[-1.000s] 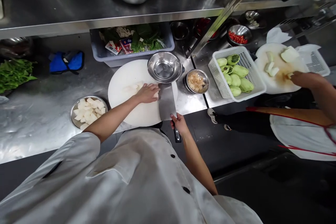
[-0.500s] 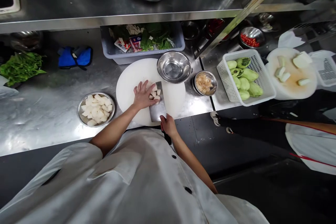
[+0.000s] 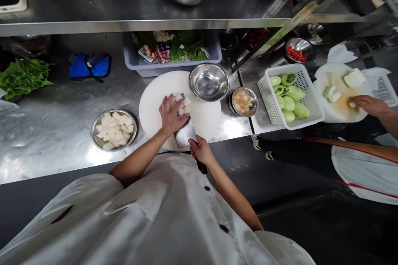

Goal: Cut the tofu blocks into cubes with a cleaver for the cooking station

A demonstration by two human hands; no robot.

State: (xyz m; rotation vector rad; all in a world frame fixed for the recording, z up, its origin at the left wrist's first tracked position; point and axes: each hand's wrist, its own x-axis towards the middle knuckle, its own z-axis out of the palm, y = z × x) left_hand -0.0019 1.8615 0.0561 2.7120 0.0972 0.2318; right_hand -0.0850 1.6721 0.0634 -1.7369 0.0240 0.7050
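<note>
My right hand (image 3: 201,151) is closed around the black handle of a cleaver (image 3: 185,134). The cleaver's wide blade lies flat and low over the round white cutting board (image 3: 208,120), with white vegetable chunks (image 3: 185,107) at its far end. Curved over those chunks, my left hand (image 3: 171,116) holds them between thumb and fingers against the blade. Part of the blade is hidden under the chunks and the hand. Left of the board stands a metal bowl full of cut white chunks (image 3: 114,130). An empty metal bowl (image 3: 209,83) rests at the board's far right edge.
A grey-blue bin (image 3: 146,67) of greens and packets stands behind the board. To the right are a small bowl of pale slices (image 3: 243,101) and a white basket (image 3: 314,112) of green vegetables. A co-worker's hand (image 3: 368,103) touches another board (image 3: 338,118). A metal shelf (image 3: 93,27) overhangs the back.
The cleaver has tilted slightly and its blade sits further under my left hand, with the chunks gathered on it. A co-worker's hand has come in at the right board.
</note>
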